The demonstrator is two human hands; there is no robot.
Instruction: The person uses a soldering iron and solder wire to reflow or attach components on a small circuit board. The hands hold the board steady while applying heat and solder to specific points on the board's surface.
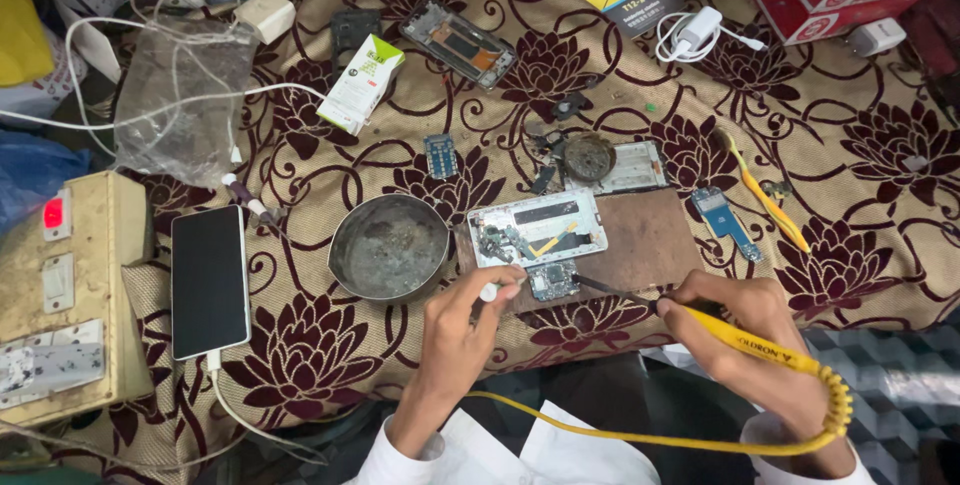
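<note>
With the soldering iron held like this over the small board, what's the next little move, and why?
Probably ease the yellow-handled soldering iron tip leftward onto the small dark circuit board. The tip sits at the board's right edge, and the left hand already pins the board against the brown wooden block.

black phone [209,281], metal bowl [389,247], white charger [699,27]

Dull tarnished metal bowl [389,248] on woven patterned cloth [860,135]; glossy glass phone [209,281].

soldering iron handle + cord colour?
Yellow: both the soldering iron handle in the right hand and its coiled cord. Head view, the only one, shows it clearly.
</note>
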